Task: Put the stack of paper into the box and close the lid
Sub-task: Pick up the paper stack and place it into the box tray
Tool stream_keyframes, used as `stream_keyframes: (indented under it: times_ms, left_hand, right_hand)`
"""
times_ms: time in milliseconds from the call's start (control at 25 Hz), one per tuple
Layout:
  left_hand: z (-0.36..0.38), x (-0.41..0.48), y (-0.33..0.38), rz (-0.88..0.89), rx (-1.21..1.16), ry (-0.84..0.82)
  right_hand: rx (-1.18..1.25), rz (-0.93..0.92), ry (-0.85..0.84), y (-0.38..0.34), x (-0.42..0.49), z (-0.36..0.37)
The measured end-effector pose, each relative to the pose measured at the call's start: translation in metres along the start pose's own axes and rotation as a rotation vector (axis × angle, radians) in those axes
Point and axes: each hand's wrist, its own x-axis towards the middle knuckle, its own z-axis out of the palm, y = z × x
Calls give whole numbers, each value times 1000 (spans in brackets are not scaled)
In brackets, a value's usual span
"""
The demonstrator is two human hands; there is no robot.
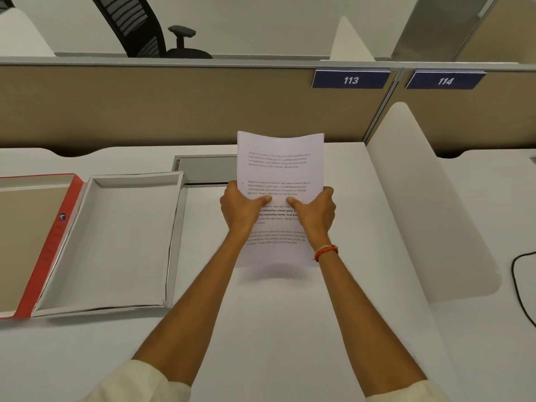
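Note:
A stack of white printed paper (280,166) is held up above the white desk, slightly bowed at its top edge. My left hand (240,208) grips its left side and my right hand (314,211) grips its right side, thumbs on the printed face. To the left lies the open box (174,242), a shallow white tray with nothing in it. Its lid (49,248), red-edged with a brown inside, lies flat, hinged to the tray's left side and partly cut off by the frame edge.
A grey cable hatch (203,169) is set into the desk behind the paper. A white side divider (420,204) stands to the right, with a black cable (519,285) beyond it. A beige partition (174,105) runs along the back.

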Motion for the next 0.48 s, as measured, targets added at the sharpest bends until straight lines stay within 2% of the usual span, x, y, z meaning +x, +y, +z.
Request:
stream_keyframes:
  times_ms: [200,480]
  left_hand:
    - [-4,0,-6,-55,102,-59]
    - [-28,-1,-15,-67,155,-44]
  right_hand:
    - [-142,32,-92,1,-2,-2]
    - [-117,56,-153,-7,-24,12]
